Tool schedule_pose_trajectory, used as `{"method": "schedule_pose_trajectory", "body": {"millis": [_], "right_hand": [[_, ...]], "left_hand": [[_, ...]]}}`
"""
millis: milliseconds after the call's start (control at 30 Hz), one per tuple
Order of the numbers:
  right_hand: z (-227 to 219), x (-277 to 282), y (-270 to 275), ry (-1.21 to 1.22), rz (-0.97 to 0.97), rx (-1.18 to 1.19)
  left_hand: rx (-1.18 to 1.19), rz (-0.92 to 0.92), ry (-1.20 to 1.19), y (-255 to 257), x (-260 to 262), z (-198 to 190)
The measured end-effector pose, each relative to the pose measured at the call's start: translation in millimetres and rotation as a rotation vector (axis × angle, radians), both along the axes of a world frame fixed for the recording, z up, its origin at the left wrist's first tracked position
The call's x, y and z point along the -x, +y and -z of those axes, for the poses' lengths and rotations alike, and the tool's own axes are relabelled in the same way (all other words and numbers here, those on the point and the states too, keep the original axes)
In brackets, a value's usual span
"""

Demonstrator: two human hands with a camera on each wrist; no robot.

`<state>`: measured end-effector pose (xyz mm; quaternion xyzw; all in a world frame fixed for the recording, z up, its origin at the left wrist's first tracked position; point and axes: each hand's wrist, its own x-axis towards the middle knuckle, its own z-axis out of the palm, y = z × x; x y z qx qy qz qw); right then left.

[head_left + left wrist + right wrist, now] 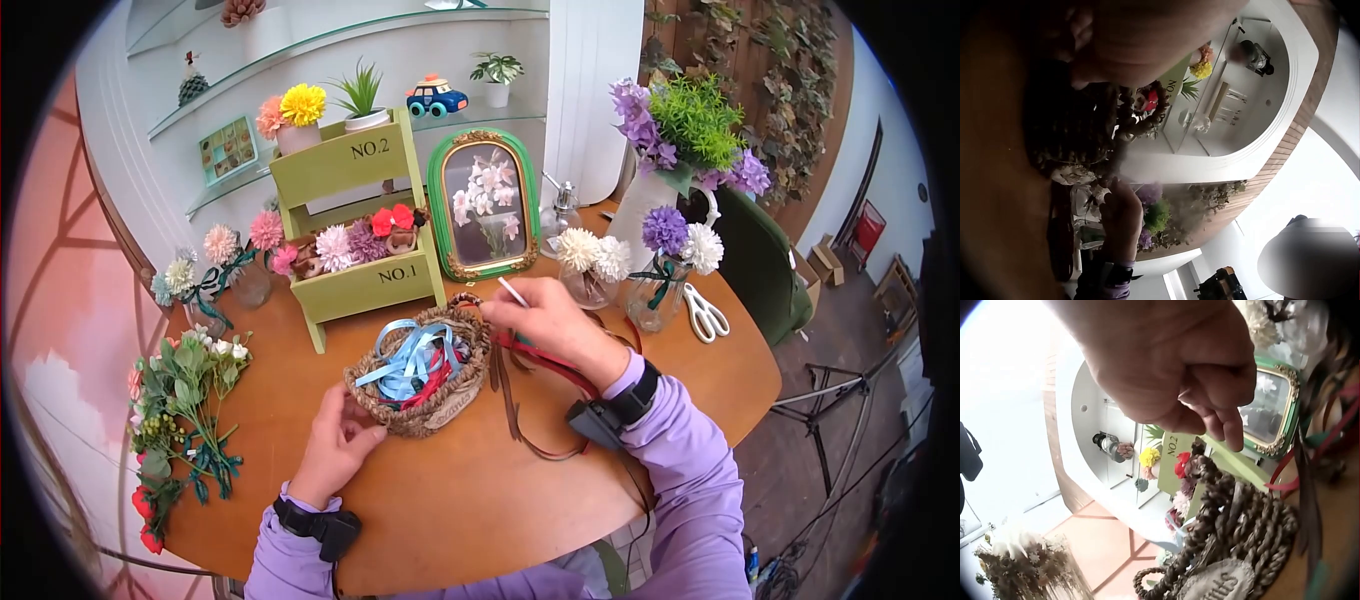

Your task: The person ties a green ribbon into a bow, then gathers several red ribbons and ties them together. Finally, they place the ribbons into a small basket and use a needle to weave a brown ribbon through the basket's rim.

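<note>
A woven rope basket (463, 372) with a cloth label stands mid-table, filled with light blue ribbons (402, 362) and some red and dark ones. My left hand (338, 445) holds the basket's left end, thumb at the near side, fingertips partly hidden behind the weave. Beyond the basket's right end, my right hand (548, 322) is raised with fingers curled round a thin white stick (513, 292), whose upper end pokes out above the knuckles. Red and dark ribbons (512, 405) trail over the basket's right side onto the table beneath that hand.
A green two-tier stand (345, 177) with flowers and a green oval frame (433, 190) are behind the basket. Vases of flowers (655, 300) and white scissors (706, 315) stand or lie at right. Artificial flower stems (190, 400) lie along the left edge.
</note>
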<state>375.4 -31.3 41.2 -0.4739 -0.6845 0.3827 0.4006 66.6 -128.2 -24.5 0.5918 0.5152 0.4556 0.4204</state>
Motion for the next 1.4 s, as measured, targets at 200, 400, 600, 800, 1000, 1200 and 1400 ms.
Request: {"method": "schedule_pose_trajectory", "body": {"millis": [200,400,600,800,1000,1200,1400], "right_hand": [[7,12,12,-0.069,-0.151,-0.058],[5,19,17,-0.088,-0.242,-0.02],[9,12,20,0.002,-0.323,0.095],[43,19,33,0.363,-0.254,0.271],[40,21,30,0.372,-0.196,0.434],[52,19,37,0.096,0.05,0.341],[32,18,28,0.386,-0.047,0.125]], "left_hand": [[-0.079,0.102,-0.074,1,5,-6],[-0.073,0.018,-0.084,0,5,4],[-0.039,-0.006,-0.005,-2,1,2],[-0.036,-0.004,0.003,-3,2,1],[-0.042,-0.006,0.032,-3,4,4],[-0.029,-0.01,0.047,-3,5,2],[-0.019,-0.023,0.022,-2,6,2]]}}
